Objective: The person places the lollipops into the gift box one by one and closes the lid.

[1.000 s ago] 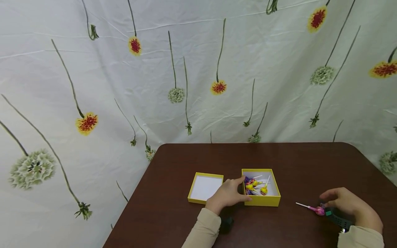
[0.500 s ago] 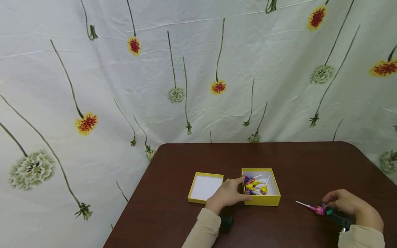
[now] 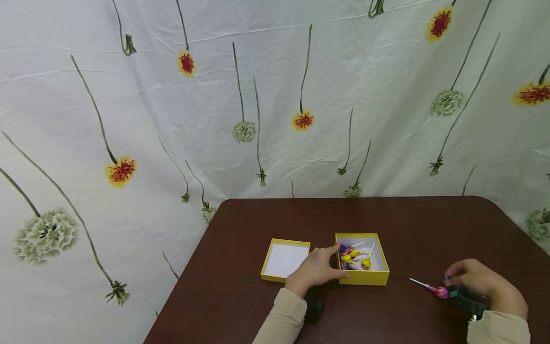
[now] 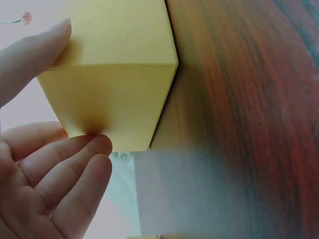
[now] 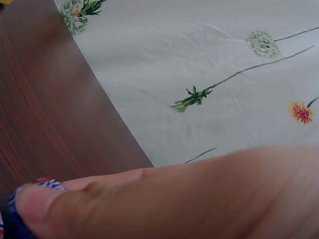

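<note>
My left hand [image 3: 315,270] grips the left end of a yellow box [image 3: 365,278], thumb at the front and forefinger at the back corner. Several wrapped lollipops [image 3: 353,258] lie inside that box. In the left wrist view, the thumb and fingertips touch the yellow box [image 4: 117,99]. At the right, my right hand [image 3: 481,279] pinches a small purple-blue wrapped lollipop [image 3: 448,280], mostly hidden by the fingers. Its patterned wrapper [image 5: 47,183] shows beside the thumb in the right wrist view. Just below lies a pink lollipop [image 3: 440,292] on the table, its white stick pointing left.
A shallow yellow lid [image 3: 285,258], white inside, lies left of the box, partly behind my left hand. The brown table [image 3: 404,220] ends at a white flower-print cloth [image 3: 326,71]. Dark wrist cameras sit beneath both wrists.
My right hand has risen slightly, and the purple-blue lollipop in its fingers is now apart from the pink one. The left hand and box have stayed in place.
</note>
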The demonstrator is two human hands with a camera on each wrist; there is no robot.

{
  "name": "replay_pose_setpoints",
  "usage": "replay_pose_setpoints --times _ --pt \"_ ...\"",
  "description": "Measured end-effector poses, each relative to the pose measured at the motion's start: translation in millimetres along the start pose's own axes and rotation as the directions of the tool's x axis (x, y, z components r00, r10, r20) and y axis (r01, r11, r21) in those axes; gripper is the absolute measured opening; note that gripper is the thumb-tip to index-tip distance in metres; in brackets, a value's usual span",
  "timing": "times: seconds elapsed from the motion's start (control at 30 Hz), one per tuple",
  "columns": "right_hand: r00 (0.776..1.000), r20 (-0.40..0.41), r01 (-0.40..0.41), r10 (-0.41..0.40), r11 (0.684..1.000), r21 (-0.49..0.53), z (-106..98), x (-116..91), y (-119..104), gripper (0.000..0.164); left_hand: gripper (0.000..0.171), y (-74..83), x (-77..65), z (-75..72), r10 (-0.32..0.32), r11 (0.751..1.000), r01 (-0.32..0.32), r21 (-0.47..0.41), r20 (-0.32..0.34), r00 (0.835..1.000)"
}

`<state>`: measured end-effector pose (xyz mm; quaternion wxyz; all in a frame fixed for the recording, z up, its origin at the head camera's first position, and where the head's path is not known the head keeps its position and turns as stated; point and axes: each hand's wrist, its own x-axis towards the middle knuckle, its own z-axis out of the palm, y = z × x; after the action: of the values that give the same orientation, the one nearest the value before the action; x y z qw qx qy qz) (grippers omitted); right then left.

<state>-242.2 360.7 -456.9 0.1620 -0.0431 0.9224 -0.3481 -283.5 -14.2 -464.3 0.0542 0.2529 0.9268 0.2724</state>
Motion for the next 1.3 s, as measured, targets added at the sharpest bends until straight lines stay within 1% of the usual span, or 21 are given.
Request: replay_pose_setpoints --times 0.07,0.2,0.27,0.3,0.4,0.5,0.63,0.83,0.97,1.07,1.23,1.3 --pt "0.999 -0.029 -0.028 0.028 1.0 0.01 0.1 0.1 -3.4 0.023 0.085 0.4 0.4 -0.2 -0.004 1.0 0.004 0.004 -0.001 1.0" --pt "0.994 -0.106 0.014 -0.015 1.0 -0.018 -0.8 1.4 -12.2 0.033 0.085 0.2 0.5 0.1 -0.014 1.0 0.014 0.002 0.005 1.0" --pt "0.987 -0.147 0.053 -0.058 0.998 -0.039 -1.1 2.3 -17.8 0.035 0.085 -0.1 0.5 0.5 -0.018 1.0 0.018 0.0 0.01 1.0" --pt "0.982 -0.169 0.075 -0.081 0.996 -0.044 -0.9 3.0 -21.2 0.036 0.085 -0.3 0.5 0.8 -0.02 1.0 0.02 0.001 0.011 1.0" --pt "0.965 -0.235 0.113 -0.117 0.993 -0.029 1.2 5.0 -32.8 0.038 0.085 -0.8 0.7 2.0 -0.022 1.0 0.022 0.0 0.012 1.0" --pt "0.942 -0.292 0.167 -0.164 0.986 -0.014 3.2 7.0 -44.3 0.037 0.085 -1.3 1.1 2.9 -0.028 1.0 0.028 -0.003 0.01 1.0" --pt "0.92 -0.346 0.197 -0.186 0.98 -0.002 5.3 10.6 -54.1 0.036 0.084 -0.9 1.3 2.7 -0.034 0.999 0.034 -0.007 0.007 0.999" --pt "0.897 -0.402 0.206 -0.186 0.979 0.006 6.7 15.1 -68.1 0.04 0.085 -0.2 2.6 0.8 -0.025 1.0 0.025 0.005 0.003 1.0" --pt "0.875 -0.443 0.22 -0.195 0.975 0.006 7.3 16.1 -79.6 0.037 0.084 0.7 4.8 -0.5 -0.013 1.0 0.013 0.0 -0.002 1.0" --pt "0.865 -0.462 0.228 -0.197 0.974 0.012 9.9 17.5 -88.8 0.036 0.083 1.6 5.7 -0.7 -0.012 1.0 0.012 -0.003 -0.003 1.0" --pt "0.869 -0.451 0.257 -0.204 0.965 0.059 20.0 21.4 -103.7 0.032 0.084 1.0 4.3 0.7 -0.043 0.999 0.043 0.011 0.009 0.999" --pt "0.874 -0.438 0.276 -0.211 0.957 0.088 24.1 23.5 -109.4 0.03 0.084 0.8 3.8 1.0 -0.05 0.999 0.049 0.014 0.012 0.999"
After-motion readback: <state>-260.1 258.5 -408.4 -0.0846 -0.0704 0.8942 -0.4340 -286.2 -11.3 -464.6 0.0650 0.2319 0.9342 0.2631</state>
